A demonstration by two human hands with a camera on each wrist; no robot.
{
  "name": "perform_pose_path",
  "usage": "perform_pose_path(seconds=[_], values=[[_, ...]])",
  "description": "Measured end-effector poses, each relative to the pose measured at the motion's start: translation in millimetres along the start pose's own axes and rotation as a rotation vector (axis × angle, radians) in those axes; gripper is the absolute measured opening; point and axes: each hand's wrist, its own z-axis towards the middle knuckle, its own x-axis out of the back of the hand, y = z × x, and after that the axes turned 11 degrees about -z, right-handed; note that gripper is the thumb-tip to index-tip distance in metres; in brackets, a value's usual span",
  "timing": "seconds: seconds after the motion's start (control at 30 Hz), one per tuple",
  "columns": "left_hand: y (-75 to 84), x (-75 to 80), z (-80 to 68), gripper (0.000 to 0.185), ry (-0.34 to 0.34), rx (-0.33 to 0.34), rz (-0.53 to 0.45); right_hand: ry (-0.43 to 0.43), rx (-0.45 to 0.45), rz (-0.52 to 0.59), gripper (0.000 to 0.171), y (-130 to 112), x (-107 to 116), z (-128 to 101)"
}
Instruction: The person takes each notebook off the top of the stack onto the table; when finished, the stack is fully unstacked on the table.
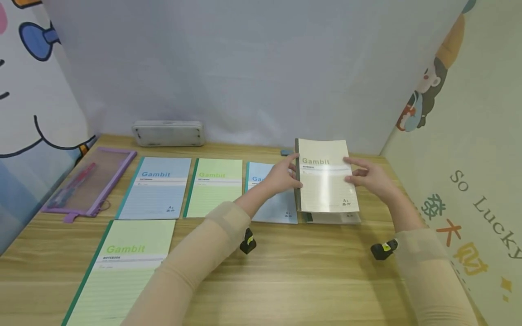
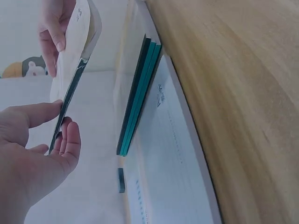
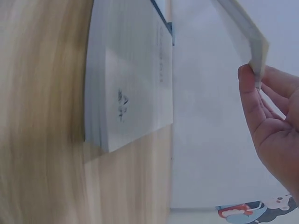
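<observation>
Left grip [image 1: 283, 175] and right grip [image 1: 370, 177] pinch a notebook [image 1: 326, 188] (cream) above stacked notebooks [image 3: 133, 84].

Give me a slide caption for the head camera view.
Left hand and right hand hold a dark-spined notebook above a notebook stack.

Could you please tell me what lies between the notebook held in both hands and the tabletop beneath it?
A stack of notebooks lies between the held notebook and the tabletop; both wrist views show it.
</observation>
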Motion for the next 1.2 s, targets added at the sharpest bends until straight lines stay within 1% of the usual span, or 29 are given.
perform_pose_path(seconds=[0.23,0.3,0.43,0.57,0.77,0.87,1.0,1.2], values=[[15.0,18.7,-5.2,0.086,-0.008,-0.016,-0.002,0.055,-0.010,0.063,0.065,-15.3,0.0,1.3],[20.5,24.4,-8.4,0.086,-0.013,-0.011,-0.009,0.071,-0.021,0.076,0.065,-20.8,-0.2,1.5],[31.8,35.1,-16.6,0.087,-0.036,-0.007,-0.024,0.080,-0.010,0.101,0.064,-31.7,-1.0,1.7],[39.1,43.6,-23.5,0.086,-0.044,-0.015,-0.033,0.086,-0.006,0.128,0.063,-43.2,-2.3,0.1],[42.4,55.1,-34.2,0.083,-0.011,-0.014,-0.008,0.075,0.031,0.198,0.062,-62.9,-6.3,-3.7],[43.0,62.0,-42.0,0.081,-0.003,-0.031,0.018,0.073,0.042,0.215,0.062,-70.6,-8.8,-5.8],[44.0,72.5,-52.9,0.078,-0.009,-0.065,0.037,0.084,0.077,0.209,0.061,-79.1,-12.4,-7.5],[48.3,87.1,-70.3,0.076,-0.012,-0.084,0.064,0.087,0.152,0.240,0.060,-93.7,-17.9,-10.5]])
